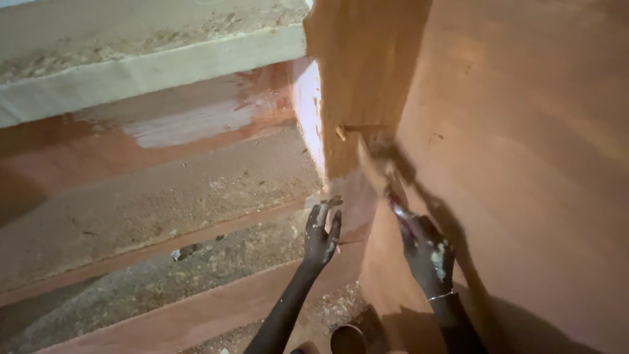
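My right hand [429,252], flecked with paint, grips the handle of a paintbrush [379,167] whose bristles press against the orange-brown painted wall [524,151] near its corner edge. My left hand [322,233] rests with fingers spread against the lower part of the same wall corner, next to a stair step, holding nothing. A thin bracelet sits on my right wrist.
Rough concrete stair steps [164,196] with reddish-painted risers rise to the left. An unpainted whitish patch [190,124] shows on one riser. A small dark round container [347,339] stands on the step at the bottom edge, between my arms.
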Available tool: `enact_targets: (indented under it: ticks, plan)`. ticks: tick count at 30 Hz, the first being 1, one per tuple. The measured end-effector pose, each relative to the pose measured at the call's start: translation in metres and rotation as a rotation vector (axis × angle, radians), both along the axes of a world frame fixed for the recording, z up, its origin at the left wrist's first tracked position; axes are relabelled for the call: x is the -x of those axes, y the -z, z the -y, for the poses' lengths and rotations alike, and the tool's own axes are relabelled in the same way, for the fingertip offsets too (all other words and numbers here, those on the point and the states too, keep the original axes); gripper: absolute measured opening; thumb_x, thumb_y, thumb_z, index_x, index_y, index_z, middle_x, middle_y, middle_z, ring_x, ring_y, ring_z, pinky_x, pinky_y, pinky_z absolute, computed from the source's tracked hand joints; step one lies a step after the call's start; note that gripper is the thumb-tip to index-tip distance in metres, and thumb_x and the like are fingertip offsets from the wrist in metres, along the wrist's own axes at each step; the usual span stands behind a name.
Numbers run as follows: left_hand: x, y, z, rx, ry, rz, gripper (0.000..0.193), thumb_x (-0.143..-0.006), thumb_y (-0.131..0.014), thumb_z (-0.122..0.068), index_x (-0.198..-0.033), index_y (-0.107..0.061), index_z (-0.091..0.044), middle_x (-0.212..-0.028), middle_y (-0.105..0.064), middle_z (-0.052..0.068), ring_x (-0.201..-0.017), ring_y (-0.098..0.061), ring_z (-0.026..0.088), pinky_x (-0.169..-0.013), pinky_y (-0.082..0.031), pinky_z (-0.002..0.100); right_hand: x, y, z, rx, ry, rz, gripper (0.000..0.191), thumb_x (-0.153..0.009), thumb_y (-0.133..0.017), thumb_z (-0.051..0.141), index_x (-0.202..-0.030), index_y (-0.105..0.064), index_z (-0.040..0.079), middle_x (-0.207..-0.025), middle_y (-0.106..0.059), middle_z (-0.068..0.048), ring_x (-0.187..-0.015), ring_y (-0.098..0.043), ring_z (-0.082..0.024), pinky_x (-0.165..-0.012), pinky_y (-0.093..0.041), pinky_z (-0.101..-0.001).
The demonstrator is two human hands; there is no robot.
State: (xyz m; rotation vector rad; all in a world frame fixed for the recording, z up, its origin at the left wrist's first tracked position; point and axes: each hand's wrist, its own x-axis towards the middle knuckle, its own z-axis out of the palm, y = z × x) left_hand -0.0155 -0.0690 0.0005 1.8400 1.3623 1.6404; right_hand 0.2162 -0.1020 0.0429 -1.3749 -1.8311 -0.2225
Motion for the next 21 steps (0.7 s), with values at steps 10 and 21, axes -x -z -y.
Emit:
enact_targets:
  ticks: [10, 21]
  plan:
    - [-0.007, -0.012, 0.003, -0.047, 0.019, -0.054, 0.027, -0.102, -0.059, -0.010, -0.129, -0.061, -0.006, -0.126, -0.066, 0.021, -0.118, -0.062, 0.040, -0.100, -0.049, 0.048, -0.003, -0.021, -0.001, 0.055, -0.055, -0.265, 0.034, -0.098, -0.067, 0.006, -0.132, -0.070, 0.012, -0.082, -0.061, -0.009, -0.066, -0.057, -0.018, -0.060, -0.046, -0.0325]
    - [-0.003, 0.012, -0.013, -0.059, 0.033, -0.051, 0.030, -0.101, -0.060, -0.012, -0.130, -0.061, -0.004, -0.124, -0.065, 0.024, -0.115, -0.061, 0.043, -0.098, -0.049, 0.048, -0.019, 0.036, -0.015, 0.150, 0.003, 0.132, 0.029, -0.089, -0.071, 0.017, -0.117, -0.075, 0.019, -0.079, -0.071, -0.005, -0.058, -0.064, -0.016, -0.052, -0.052, -0.0320]
